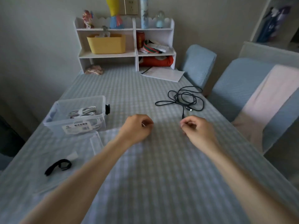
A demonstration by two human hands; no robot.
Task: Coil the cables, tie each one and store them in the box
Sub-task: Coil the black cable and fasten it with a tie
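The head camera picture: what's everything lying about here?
Black cable: one, loose tangle, table's far right.
Clear box: one, left side, holding coiled white cables.
Black strap: one, near left.
Clear lid: one, in front of the box.
White shelf: one, at the wall, with yellow bin.
Papers: white, by the shelf.
Chairs: two, blue covers, right.
Table: blue checked cloth.
Left hand: fingers curled, mid-table.
Right hand: fingers curled beside the cable's end; no clear grip.

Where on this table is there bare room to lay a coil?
Bare cloth lies between the box and black cable, and near the front edge right of the strap. Crowded: the shelf end and left side around the box.
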